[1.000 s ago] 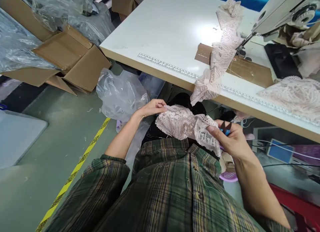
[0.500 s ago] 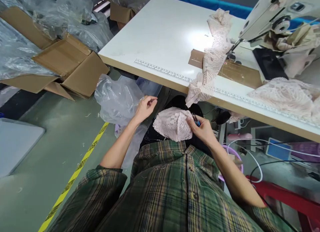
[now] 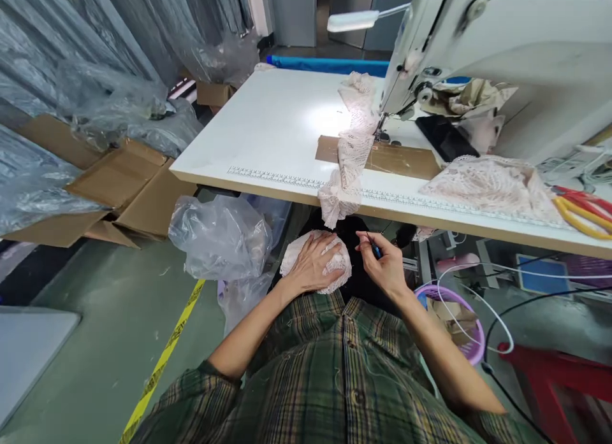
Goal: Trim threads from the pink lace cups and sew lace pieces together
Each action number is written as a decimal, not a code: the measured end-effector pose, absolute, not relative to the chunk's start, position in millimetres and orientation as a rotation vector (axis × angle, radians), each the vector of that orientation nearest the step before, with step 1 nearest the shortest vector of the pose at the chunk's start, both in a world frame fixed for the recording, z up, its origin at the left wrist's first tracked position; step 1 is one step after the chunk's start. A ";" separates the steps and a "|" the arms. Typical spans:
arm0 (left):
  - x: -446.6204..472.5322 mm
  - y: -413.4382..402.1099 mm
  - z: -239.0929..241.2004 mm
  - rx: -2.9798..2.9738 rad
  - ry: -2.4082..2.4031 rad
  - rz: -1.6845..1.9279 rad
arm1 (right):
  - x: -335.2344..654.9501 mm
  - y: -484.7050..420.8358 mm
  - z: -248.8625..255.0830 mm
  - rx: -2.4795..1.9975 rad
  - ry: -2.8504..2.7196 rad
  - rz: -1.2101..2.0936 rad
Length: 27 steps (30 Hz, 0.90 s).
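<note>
A pale pink lace piece (image 3: 340, 265), rounded like a cup, lies on my lap. My left hand (image 3: 310, 265) rests flat on it with the fingers spread. Just right of the lace, my right hand (image 3: 385, 265) is closed around small blue thread snips (image 3: 375, 250), whose dark tip points up and left. Part of the snips is hidden by the fingers. Above my lap, a long pink lace strip (image 3: 352, 157) runs from beside the needle of the white sewing machine (image 3: 406, 68) and hangs over the table's front edge.
The white table (image 3: 268, 125) carries a lace pile (image 3: 492, 183) and yellow-and-red-handled scissors (image 3: 583, 211) on the right. An open cardboard box (image 3: 124, 176) and a clear plastic bag (image 3: 222, 237) are at left. A purple basket (image 3: 471, 351) and a red stool (image 3: 549, 374) stand at right.
My left hand has come down from the air onto the lace piece. My right hand has let go of the lace and moved off it, keeping the snips. The view has tilted up and turned right.
</note>
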<state>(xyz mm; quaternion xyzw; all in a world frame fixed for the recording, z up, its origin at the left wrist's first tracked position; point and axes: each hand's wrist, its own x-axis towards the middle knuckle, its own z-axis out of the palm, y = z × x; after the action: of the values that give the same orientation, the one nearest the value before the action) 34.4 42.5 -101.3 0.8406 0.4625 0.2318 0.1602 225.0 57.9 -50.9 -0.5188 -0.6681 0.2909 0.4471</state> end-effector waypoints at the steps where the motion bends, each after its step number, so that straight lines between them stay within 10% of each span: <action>1: 33.6 44.6 -105.8 2.399 1.340 0.624 | 220.6 58.2 -48.3 -1.239 -1.655 0.740; 21: -11.4 44.1 -32.0 1.990 1.526 1.688 | 181.2 38.6 -27.7 -0.926 -1.748 0.968; 27: 4.1 42.6 -23.3 1.723 0.983 1.215 | 185.1 -1.4 -5.4 -0.543 -1.950 1.018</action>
<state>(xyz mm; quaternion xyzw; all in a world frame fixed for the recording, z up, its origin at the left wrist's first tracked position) 4.1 42.6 -23.3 0.6801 0.3880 0.4795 0.3963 185.1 -1.4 -5.4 -0.2171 -0.7794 0.4069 0.4241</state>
